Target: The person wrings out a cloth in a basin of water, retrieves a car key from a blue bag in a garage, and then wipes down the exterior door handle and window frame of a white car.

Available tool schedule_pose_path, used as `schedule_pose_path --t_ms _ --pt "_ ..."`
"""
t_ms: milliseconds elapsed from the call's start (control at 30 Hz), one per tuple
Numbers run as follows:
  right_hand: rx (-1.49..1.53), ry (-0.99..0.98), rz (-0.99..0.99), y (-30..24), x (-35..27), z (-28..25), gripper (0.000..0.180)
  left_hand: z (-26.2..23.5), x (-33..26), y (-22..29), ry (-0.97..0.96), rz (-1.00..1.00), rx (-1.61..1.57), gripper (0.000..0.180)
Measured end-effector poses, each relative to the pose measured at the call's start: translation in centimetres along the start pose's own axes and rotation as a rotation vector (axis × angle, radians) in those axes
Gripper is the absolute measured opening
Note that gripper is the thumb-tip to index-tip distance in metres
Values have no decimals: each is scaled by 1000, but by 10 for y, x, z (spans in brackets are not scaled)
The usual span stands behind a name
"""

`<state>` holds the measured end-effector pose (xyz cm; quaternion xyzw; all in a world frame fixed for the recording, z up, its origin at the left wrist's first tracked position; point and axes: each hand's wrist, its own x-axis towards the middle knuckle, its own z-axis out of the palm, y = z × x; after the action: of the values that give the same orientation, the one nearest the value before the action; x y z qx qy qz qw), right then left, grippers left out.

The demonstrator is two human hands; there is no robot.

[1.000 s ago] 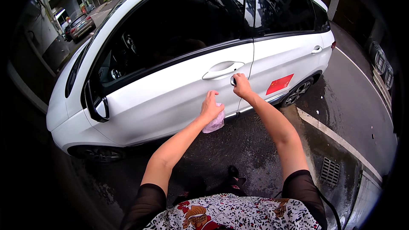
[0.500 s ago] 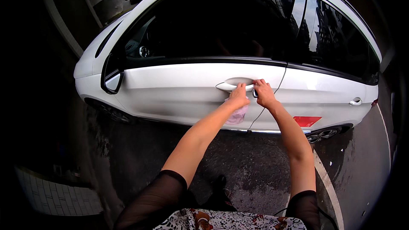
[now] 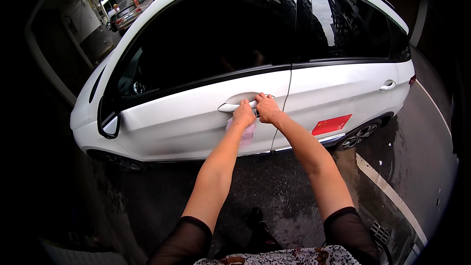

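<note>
Clutching a pink cloth (image 3: 247, 131), the left hand (image 3: 243, 114) presses at the white car's front door handle (image 3: 235, 105); right hand (image 3: 267, 109) fingers curl on it. Door remains shut.

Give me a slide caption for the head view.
Both hands at a white car's front door handle, left hand holding a pink cloth.

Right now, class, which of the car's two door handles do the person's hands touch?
The front door handle, below the big dark front window: both the left hand, holding a pink cloth, and the right hand are on it. The rear door handle is untouched.
</note>
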<state>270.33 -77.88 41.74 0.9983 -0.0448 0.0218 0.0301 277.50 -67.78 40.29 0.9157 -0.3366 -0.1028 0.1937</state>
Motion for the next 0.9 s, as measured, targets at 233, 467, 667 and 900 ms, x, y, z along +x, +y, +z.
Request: schedule_pose_path --t_ms 233,467,667,900 --pt "-57 44 -88 -22 -31 -11 22 -6 -42 -3 57 100 -25 52" --pt "83 358 -25 -100 -148 -1 31 -1 -153 -19 83 289 -85 47" --pt "785 -264 157 -187 -354 26 36 -20 -256 -43 58 273 -110 43" --pt "704 -1031 221 -240 -550 128 40 -30 -350 -72 134 293 -148 32"
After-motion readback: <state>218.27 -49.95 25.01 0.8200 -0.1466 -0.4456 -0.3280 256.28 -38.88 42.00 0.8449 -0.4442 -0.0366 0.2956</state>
